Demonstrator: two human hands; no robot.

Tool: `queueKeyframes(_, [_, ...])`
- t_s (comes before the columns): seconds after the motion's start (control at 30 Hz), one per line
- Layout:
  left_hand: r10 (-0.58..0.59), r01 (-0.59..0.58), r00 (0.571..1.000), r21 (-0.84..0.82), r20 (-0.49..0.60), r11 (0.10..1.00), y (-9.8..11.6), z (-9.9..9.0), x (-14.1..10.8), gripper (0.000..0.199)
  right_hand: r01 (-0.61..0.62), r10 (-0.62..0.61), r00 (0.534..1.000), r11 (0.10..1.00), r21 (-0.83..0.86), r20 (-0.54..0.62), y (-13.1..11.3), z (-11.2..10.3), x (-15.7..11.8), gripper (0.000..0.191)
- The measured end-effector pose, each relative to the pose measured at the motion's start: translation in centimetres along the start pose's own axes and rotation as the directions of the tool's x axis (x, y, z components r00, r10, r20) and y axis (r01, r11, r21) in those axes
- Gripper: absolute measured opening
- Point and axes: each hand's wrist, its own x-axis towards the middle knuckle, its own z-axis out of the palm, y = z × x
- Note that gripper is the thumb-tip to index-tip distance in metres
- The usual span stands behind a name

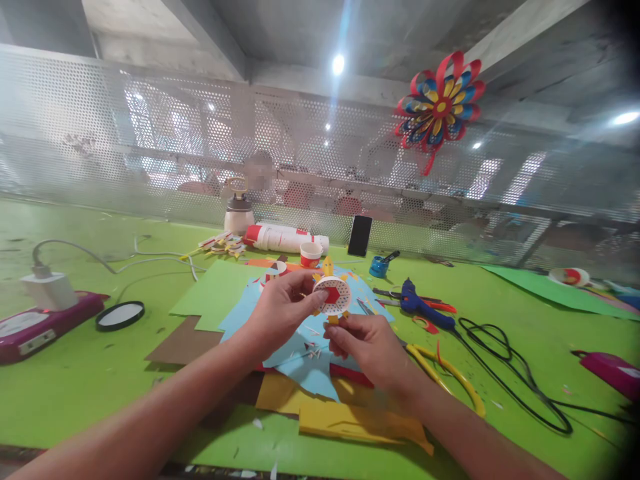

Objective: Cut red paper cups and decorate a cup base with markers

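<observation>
A small paper turtle is held up in front of me. It has a round white shell with dark specks, a red centre patch, and yellow head and feet. My left hand pinches the shell's left side, thumb on the front. Below it, my right hand has its fingers closed at a yellow tab on the shell's lower edge. Under both hands lie light blue paper with white scraps and folded yellow paper.
Yellow-handled scissors and a blue glue gun with a looping black cord lie right. A paper cup, stacked cups, a phone and a blue pot stand behind. A purple power strip sits left.
</observation>
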Motion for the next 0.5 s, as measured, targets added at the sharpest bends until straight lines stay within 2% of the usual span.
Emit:
queueKeyframes(0.13, [-0.001, 0.000, 1.000, 0.010, 0.016, 1.000, 0.04, -0.01, -0.05, 0.021, -0.010, 0.010, 1.000, 0.999, 0.041, -0.001, 0.28, -0.07, 0.21, 0.031])
queueKeyframes(0.23, [-0.021, 0.021, 1.000, -0.032, -0.010, 0.999, 0.02, -0.16, 0.01, 0.026, -0.007, 0.007, 1.000, 0.999, 0.041, 0.010, 0.37, -0.10, 0.25, 0.032])
queueKeyframes(0.5, [-0.135, 0.131, 0.990, -0.133, -0.024, 0.982, -0.21, -0.53, 0.16, 0.028, 0.031, -0.030, 0.998, 0.999, -0.016, 0.051, 0.04, -0.34, 0.10, 0.037])
